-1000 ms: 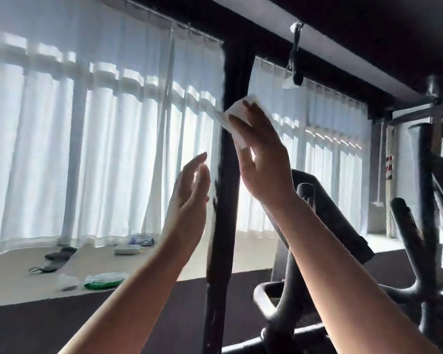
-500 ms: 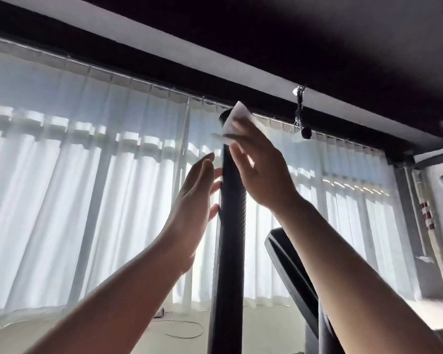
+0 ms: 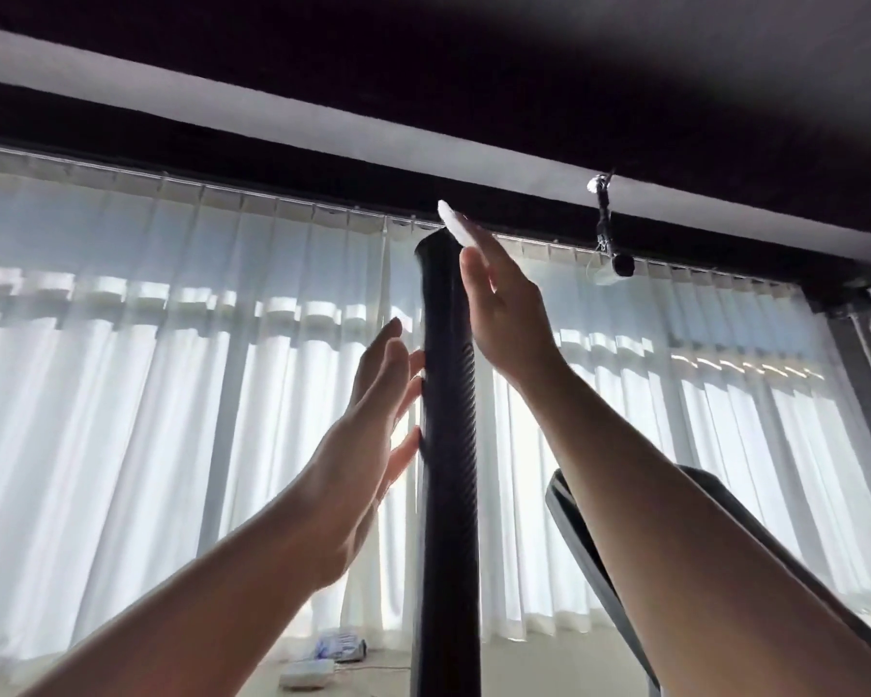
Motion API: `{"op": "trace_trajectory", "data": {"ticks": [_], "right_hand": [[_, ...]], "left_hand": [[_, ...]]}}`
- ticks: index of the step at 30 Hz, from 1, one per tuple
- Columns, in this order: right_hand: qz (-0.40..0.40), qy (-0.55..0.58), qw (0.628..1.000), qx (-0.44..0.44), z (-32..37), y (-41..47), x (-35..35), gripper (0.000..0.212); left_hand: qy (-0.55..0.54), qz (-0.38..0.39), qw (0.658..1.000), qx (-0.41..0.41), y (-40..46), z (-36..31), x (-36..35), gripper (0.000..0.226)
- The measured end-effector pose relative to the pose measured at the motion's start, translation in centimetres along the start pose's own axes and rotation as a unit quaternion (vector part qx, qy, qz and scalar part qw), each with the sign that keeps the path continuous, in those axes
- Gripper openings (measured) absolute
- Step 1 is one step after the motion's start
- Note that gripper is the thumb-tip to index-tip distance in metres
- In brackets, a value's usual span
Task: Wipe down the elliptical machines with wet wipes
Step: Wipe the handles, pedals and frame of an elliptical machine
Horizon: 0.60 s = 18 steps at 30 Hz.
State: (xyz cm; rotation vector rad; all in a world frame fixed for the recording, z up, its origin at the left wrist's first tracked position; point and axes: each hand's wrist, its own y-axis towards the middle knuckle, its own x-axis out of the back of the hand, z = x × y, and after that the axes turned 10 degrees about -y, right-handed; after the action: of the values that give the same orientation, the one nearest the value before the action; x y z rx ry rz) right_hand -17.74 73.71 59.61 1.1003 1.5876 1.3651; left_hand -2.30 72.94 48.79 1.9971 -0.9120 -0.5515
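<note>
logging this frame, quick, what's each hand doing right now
Left hand: open, straight fingers against the handlebar.
Right hand: open, pressing the wet wipe to the handlebar's top.

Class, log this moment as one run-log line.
step: wiping handle top | right hand: presses wipe on handle | left hand: open, fingers touch handle
</note>
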Motion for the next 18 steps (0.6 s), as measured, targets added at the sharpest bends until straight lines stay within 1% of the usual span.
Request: {"op": "trace_trajectory", "data": {"ticks": [2, 4, 6, 10, 12, 16, 18], "right_hand": [[-0.016, 0.002, 1.0, 0.012, -0.2, -1.6, -0.4, 0.043], [-0.011, 0.006, 1.0, -0.01, -0.2, -3.6, -0.5, 0.043], [-0.003, 0.032, 0.999, -0.028, 0.4, -6.4, -0.8, 0.043], [0.006, 0.086, 0.996, -0.019, 2.0, -12.5, -0.8, 0.045], [0.028, 0.091, 0.995, -0.02, 2.4, -15.8, -0.1, 0.046], [0.072, 0.085, 0.993, -0.022, 3.9, -23.5, 0.8, 0.046], [0.088, 0.073, 0.993, -0.027, 4.9, -27.4, 1.1, 0.046]], "left_hand": [[0.008, -0.003, 1.0, 0.0, 0.2, 0.1, 0.2, 0.06], [-0.002, -0.015, 1.0, 0.002, 0.5, 0.1, 0.3, 0.055], [-0.004, -0.025, 1.0, -0.003, 0.5, 0.1, 0.5, 0.051], [-0.007, -0.027, 1.0, -0.005, 0.1, 0.1, 0.3, 0.062], [-0.012, -0.026, 1.0, -0.008, -0.3, 0.0, 0.1, 0.059], [-0.017, -0.086, 0.996, 0.005, -2.8, 1.3, 0.2, 0.064], [0.0, -0.109, 0.994, 0.027, -5.0, 2.4, 0.2, 0.06]]}}
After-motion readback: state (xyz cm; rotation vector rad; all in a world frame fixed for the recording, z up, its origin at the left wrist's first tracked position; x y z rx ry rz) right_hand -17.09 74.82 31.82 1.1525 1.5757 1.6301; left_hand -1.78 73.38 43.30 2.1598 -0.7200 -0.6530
